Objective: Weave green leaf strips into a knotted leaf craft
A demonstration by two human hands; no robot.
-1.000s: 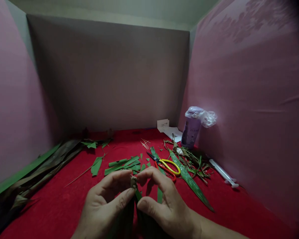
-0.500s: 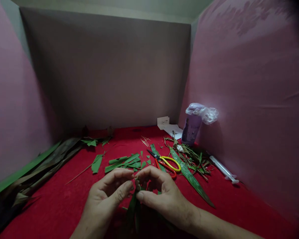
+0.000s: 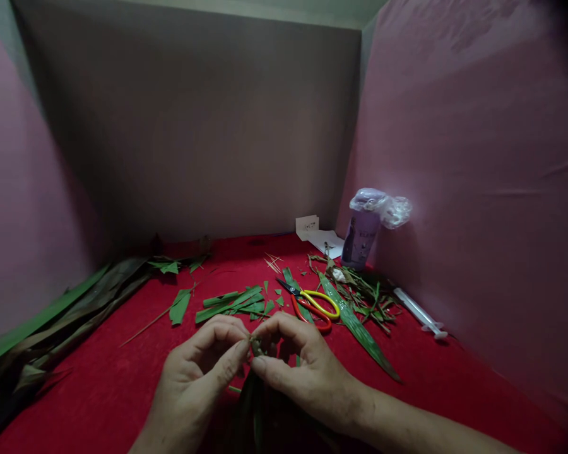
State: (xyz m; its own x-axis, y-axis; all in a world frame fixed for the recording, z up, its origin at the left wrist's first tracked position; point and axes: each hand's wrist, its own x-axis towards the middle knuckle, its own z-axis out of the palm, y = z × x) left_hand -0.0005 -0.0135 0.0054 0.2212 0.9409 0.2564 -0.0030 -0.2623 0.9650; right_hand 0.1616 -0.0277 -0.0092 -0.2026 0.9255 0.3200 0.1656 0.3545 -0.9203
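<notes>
Close together at the bottom middle, my two hands work on a small bundle of green leaf strips (image 3: 254,394) that hangs down between them. My right hand (image 3: 307,362) pinches the bundle's brownish top between thumb and index finger. Thumb and fingertip of my left hand (image 3: 201,372) are closed at the same top end, touching it from the left; the exact grip is partly hidden. Just beyond the hands lie cut green leaf pieces (image 3: 231,302) and scissors (image 3: 319,304) with one yellow and one red handle.
Long dry leaves (image 3: 89,309) lie along the left wall. A glossy leaf (image 3: 360,331), a heap of stems (image 3: 369,293) and a syringe (image 3: 419,312) are at the right. Behind them stands a purple cup (image 3: 360,236) with plastic wrap, near white paper (image 3: 326,243) and thin sticks (image 3: 273,263).
My left thumb has closed in on the bundle's top, against the fingertip. The whole view has shifted slightly, while the things on the red cloth stay put.
</notes>
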